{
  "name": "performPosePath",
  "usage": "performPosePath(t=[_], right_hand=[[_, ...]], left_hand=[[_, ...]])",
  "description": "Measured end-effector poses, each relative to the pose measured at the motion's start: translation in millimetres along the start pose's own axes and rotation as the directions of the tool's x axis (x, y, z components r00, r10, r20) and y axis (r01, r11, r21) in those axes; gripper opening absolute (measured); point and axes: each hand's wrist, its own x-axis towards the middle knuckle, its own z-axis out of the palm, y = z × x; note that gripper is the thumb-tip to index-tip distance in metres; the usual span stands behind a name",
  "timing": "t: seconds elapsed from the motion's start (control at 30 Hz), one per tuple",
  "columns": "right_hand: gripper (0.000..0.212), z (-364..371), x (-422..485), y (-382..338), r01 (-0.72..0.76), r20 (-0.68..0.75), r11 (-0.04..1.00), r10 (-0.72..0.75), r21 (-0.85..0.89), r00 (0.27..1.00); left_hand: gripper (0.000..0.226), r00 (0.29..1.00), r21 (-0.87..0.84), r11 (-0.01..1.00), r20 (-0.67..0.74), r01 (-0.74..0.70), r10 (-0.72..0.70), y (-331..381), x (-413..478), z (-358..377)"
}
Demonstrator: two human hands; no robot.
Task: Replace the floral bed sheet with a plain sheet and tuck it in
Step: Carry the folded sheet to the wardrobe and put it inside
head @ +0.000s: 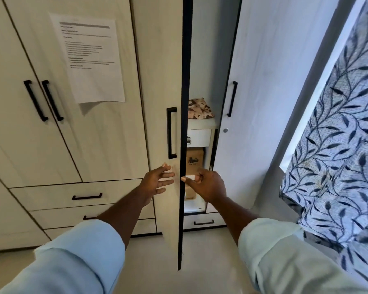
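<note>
Pale wardrobe door [157, 85] edge-on — L hand [157, 181] splayed wide, R hand [208, 184] grip curled, empty.

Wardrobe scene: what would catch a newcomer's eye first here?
Two bare hands at the centre: the left hand spread on the half-open wardrobe door, the right hand at its dark edge. A printed sheet of paper hangs upper left; a leaf-patterned curtain fills the right.
</note>
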Motion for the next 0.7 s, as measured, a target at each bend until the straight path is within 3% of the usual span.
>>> performPosePath(t=[0.2,0.33,0.47,0.57,0.7], right_hand=[[0.060,-19.5,5.5,30.0,-0.027,-0.103,0.993,0.015,-0.111,0.995],[0.052,-25.6,18.9,56.7,-0.119,-0.163,0.981,0.094,-0.151,0.982],[0.040,-28.7,44.0,81.2,-0.181,-0.160,0.981,0.168,-0.069,0.973],[0.030,-33.2,72.9,94.4,-0.152,-0.109,0.988,0.150,-0.008,0.983],[0.027,-35.0,118.1,120.4,-0.133,-0.167,0.991,0.128,-0.016,0.978]], left_hand=[[0.041,0.997,-0.032,0.999,0.068,0.026,-0.024,3.1,32.0,21.2],[0.040,0.992,0.014,1.000,0.126,0.021,-0.023,9.8,61.5,48.9],[0.043,0.998,0.011,0.999,0.051,-0.049,0.048,19.7,91.3,72.7],[0.050,0.999,0.031,0.998,0.015,-0.053,0.052,31.7,116.6,81.0],[0.044,0.999,0.030,0.999,-0.013,-0.038,0.039,41.8,153.5,80.9]])
